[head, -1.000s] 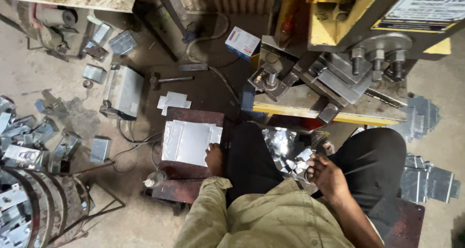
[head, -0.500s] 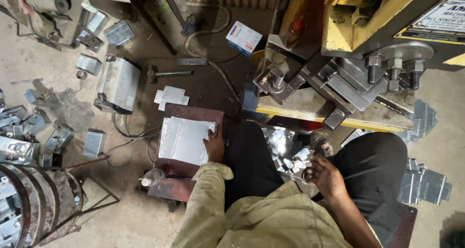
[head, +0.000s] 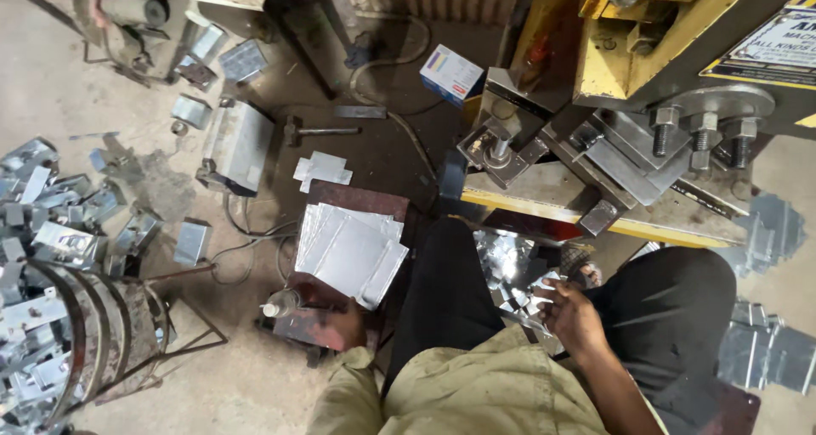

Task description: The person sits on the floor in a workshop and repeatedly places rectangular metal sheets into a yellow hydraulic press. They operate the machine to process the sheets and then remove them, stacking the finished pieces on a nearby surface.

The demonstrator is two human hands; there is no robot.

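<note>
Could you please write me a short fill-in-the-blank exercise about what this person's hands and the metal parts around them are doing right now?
1. The stack of flat metal sheets lies on the person's ____ side.
2. The right hand holds a small piece of shiny ____.
3. The hammer lies on the ____.
4. The left hand rests on the edge of a rusty ____.

Missing words: left; metal; floor; stand

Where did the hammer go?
In the head view the hammer lies on the dark floor, upper left of centre, between the grey metal box and the stack of metal sheets, just above two small loose sheets.
</note>
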